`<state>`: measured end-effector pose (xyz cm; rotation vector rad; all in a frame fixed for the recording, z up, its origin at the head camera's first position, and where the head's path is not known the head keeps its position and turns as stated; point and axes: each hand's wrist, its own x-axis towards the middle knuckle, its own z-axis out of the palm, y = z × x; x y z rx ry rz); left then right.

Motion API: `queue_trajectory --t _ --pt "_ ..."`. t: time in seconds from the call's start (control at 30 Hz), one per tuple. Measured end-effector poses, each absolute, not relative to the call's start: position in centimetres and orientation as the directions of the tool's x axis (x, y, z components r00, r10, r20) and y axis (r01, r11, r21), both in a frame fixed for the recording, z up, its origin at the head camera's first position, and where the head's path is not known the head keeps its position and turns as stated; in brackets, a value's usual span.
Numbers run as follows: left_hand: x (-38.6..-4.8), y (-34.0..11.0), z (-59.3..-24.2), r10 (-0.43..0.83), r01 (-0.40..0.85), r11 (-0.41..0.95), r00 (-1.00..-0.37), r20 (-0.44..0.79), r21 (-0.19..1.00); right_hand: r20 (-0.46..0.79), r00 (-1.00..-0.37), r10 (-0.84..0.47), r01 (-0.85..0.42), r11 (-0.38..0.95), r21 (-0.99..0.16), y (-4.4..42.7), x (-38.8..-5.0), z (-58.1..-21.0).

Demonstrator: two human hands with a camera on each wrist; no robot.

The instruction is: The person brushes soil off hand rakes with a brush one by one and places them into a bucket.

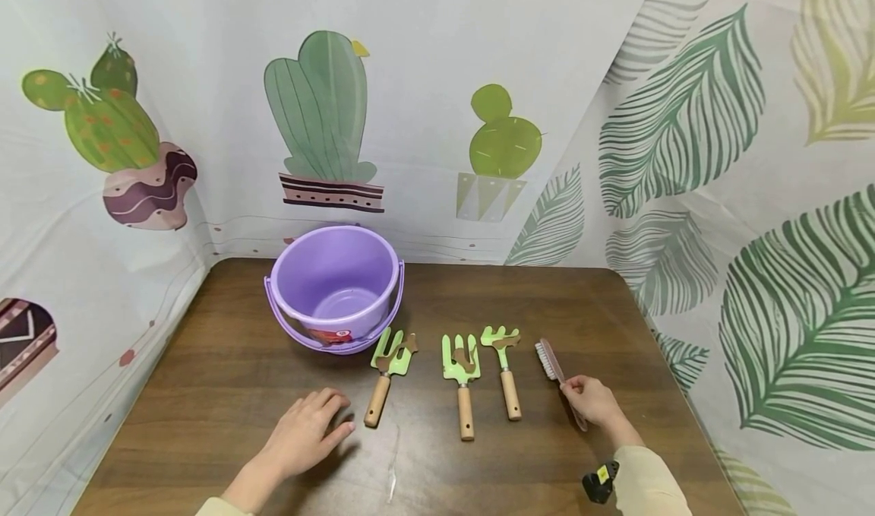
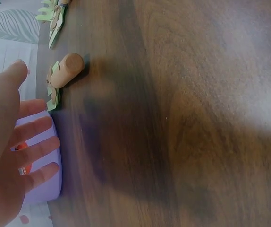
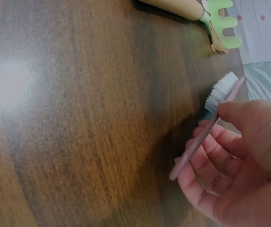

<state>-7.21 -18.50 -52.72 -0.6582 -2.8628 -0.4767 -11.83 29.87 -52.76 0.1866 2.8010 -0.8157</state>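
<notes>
At the table's right side, my right hand (image 1: 593,400) pinches a pink brush (image 1: 552,362) with white bristles. The right wrist view shows the thumb and fingers of that hand on the brush's thin handle (image 3: 194,144), its bristles (image 3: 220,91) facing left. My left hand (image 1: 304,432) hovers over or rests on the table at the left, fingers loosely spread, holding nothing. Nearest to it lies a green hand fork (image 1: 380,402) with a wooden handle. Another green fork (image 1: 465,413) and a small green rake (image 1: 510,394) lie between the hands, each with brown stains or patches.
A purple bucket (image 1: 335,273) stands upright at the back left, its handle folded down in front. A clear strip (image 1: 393,474) lies near the front of the brown table (image 1: 519,295). Printed curtains (image 1: 424,121) hang behind and at the sides.
</notes>
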Motion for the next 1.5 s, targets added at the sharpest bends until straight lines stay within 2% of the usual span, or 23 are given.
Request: queue_trajectory --t 0.33,0.73,1.23,1.5 --pt "-7.7 -17.7 -53.8 0.392 0.456 0.852 -0.881 0.263 0.257 -0.212 -0.976 0.037 0.142 0.852 -0.504 29.7 -11.8 -53.5" --pt "-8.7 -15.3 -54.2 0.356 0.390 0.894 -0.917 0.181 0.222 -0.217 -0.975 0.055 0.159 0.852 -0.499 29.7 -11.4 -53.3" --pt "-10.1 -13.9 -54.0 0.336 0.367 0.912 -0.925 0.178 0.184 -0.143 -0.987 0.077 0.144 0.818 -0.556 29.4 -11.0 -52.7" --pt "-10.8 -13.2 -54.3 0.310 0.342 0.923 -0.933 0.185 0.177 -0.070 -0.992 0.103 0.124 0.856 -0.503 29.3 -11.1 -52.3"
